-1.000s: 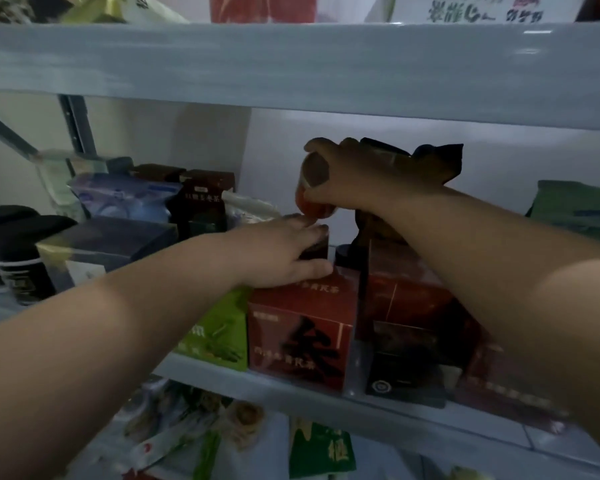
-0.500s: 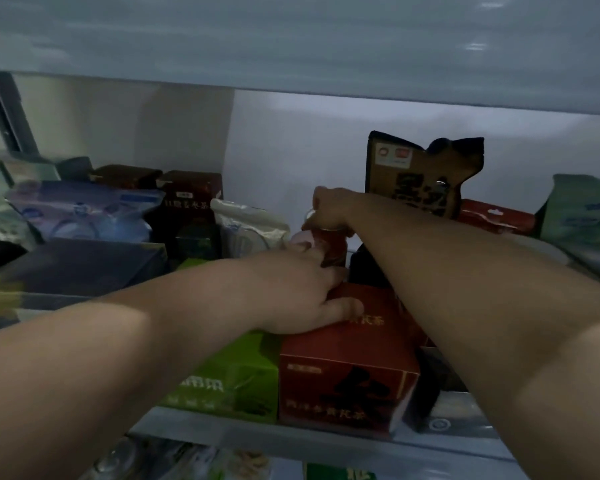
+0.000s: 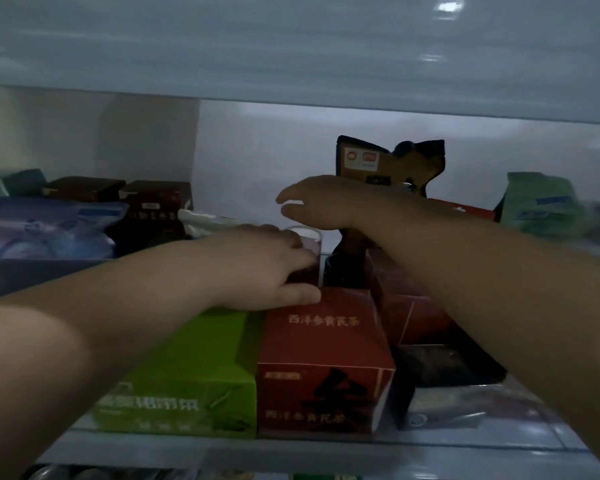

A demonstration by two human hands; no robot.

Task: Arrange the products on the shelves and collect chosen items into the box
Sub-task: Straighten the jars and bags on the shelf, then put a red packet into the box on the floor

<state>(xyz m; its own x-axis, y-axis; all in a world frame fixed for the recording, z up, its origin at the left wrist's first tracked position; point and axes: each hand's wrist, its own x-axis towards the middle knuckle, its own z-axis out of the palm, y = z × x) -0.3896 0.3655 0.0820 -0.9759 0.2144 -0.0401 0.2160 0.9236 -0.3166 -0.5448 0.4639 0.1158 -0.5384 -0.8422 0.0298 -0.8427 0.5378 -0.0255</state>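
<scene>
1. Clear jar [image 3: 308,251]: upright on the shelf [image 3: 326,452], just behind the red box [image 3: 326,358].
2. Left hand [image 3: 264,268]: fingers curled round the jar, thumb on the red box.
3. Right hand [image 3: 314,202]: above the jar, fingers loosely spread, holding nothing.

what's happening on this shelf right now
A person is reaching into a stocked shelf with both hands. The left hand grips a small clear jar standing behind the red box, its thumb on the box top. The right hand hovers open just above the jar, holding nothing. A green box sits beside the red one.
</scene>
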